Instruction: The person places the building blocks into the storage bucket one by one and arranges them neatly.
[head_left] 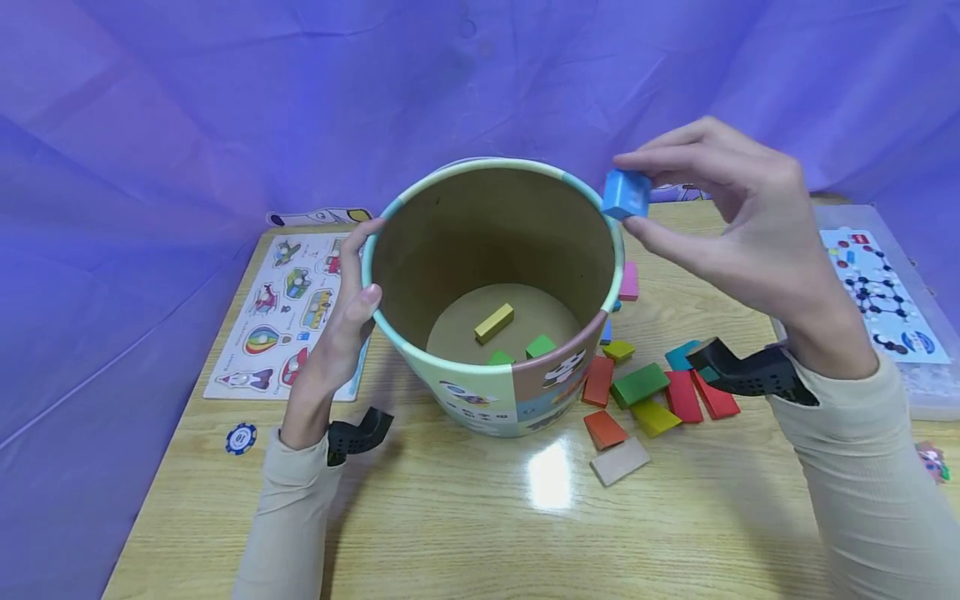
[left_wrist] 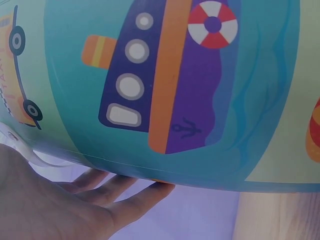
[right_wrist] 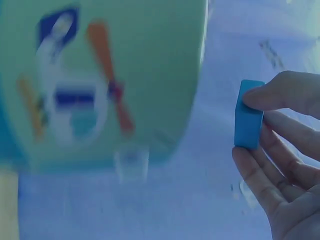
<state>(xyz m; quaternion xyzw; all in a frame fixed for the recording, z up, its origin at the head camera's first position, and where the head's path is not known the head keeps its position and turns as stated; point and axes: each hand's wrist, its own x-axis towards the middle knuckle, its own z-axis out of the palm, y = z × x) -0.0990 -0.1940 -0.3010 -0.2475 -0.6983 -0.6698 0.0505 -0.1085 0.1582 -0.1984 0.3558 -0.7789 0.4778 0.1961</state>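
Note:
A large round bucket (head_left: pixel 438 379) with cartoon vehicle prints stands on the table. My left hand (head_left: pixel 337 333) rests against its left side, thumb and forefinger at the rim. In the left wrist view, the left hand's fingers (left_wrist: pixel 125 200) lie fairly straight against the printed wall. Just outside the right rim, raised to rim height, my right hand (head_left: pixel 750 217) pinches a blue block (head_left: pixel 626 194) between thumb and fingers. The right wrist view shows the blue block (right_wrist: pixel 248 120) beside the bucket wall. Inside the bucket lie a yellow block (head_left: pixel 494 323) and green blocks (head_left: pixel 540 347).
Several coloured blocks lie loose right of the bucket, among them a green block (head_left: pixel 640 385), a red block (head_left: pixel 683 397) and a beige block (head_left: pixel 620 462). A picture puzzle board (head_left: pixel 240 350) and a poker chip (head_left: pixel 241 438) are left. A plastic box (head_left: pixel 885 292) stands right.

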